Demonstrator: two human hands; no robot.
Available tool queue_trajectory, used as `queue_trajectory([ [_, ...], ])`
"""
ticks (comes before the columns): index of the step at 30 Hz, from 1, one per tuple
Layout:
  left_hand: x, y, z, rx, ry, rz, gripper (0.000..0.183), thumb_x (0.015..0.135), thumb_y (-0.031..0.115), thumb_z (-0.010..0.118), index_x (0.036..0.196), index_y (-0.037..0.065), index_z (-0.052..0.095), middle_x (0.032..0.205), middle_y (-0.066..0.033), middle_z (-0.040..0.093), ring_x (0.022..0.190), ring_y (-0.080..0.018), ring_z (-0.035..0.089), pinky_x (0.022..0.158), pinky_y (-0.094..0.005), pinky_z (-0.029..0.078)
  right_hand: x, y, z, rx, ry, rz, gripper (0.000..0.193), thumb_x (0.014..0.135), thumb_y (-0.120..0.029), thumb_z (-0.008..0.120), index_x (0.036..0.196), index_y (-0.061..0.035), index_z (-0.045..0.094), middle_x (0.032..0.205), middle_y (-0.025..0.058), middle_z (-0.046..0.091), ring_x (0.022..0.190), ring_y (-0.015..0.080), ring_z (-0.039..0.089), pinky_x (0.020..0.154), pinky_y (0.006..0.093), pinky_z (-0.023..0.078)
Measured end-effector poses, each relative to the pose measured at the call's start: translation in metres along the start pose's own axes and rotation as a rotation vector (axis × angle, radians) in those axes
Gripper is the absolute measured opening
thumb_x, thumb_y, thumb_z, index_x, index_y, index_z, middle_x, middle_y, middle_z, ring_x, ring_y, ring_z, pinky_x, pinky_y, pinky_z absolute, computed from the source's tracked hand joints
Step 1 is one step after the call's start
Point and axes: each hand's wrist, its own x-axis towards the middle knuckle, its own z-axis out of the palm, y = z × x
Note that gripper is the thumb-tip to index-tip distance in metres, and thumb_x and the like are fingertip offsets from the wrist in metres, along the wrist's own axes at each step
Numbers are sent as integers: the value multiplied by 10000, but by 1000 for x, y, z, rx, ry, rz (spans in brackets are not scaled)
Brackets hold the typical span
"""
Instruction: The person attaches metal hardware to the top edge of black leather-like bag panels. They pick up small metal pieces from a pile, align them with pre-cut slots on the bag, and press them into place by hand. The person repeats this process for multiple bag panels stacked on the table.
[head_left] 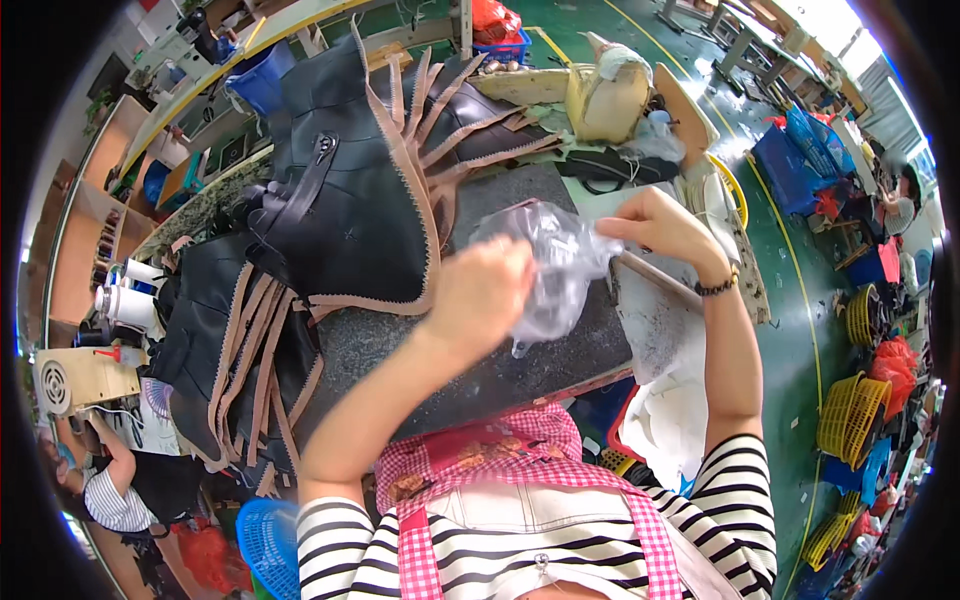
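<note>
In front of me, above the dark work slab (pixel 390 350), hangs a clear plastic bag (pixel 562 265), crumpled and partly smeared by motion. My left hand (pixel 483 293) is closed in a blurred fist on the bag's left side. On the opposite side my right hand (pixel 665 228), with a dark bead bracelet at the wrist, pinches the bag's edge between thumb and fingers. What the bag contains, if anything, I cannot make out. To the left of my left hand lie stacked black leather pieces (pixel 350 220) with tan zigzag-cut edges; some carry straps.
Beyond the slab stands a cream, block-like form (pixel 610 95) near a black item with cords (pixel 625 168). White paper sheets (pixel 665 340) lie at the slab's right. A blue basket (pixel 268 545) sits low at left, near another person (pixel 120 490). Yellow baskets (pixel 850 420) line the right.
</note>
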Motion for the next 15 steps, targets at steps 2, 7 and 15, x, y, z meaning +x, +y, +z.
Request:
queue_trajectory([
  [2, -25, -1, 24, -44, -45, -3, 120, 854, 154, 636, 832, 42, 600, 810, -142, 611, 761, -353, 638, 661, -450, 509, -5, 20, 12, 215, 237, 127, 434, 848, -407, 716, 860, 26, 707, 637, 4, 572, 589, 65, 503, 544, 265, 420],
  [7, -50, -5, 42, -85, -84, -15, 120, 844, 141, 642, 850, 27, 607, 822, -145, 609, 758, -353, 638, 660, -453, 511, 37, 30, 43, 52, 187, 49, 439, 787, -411, 752, 922, 6, 739, 779, 153, 711, 730, 229, 686, 672, 332, 517],
  [15, -70, -11, 40, -160, 6, -78, 103, 851, 145, 633, 884, 52, 606, 836, -126, 616, 736, -344, 642, 644, -447, 516, 33, -34, 73, -66, 422, -131, 166, 787, -232, 672, 788, -70, 711, 647, 132, 643, 633, 313, 653, 593, 397, 494],
])
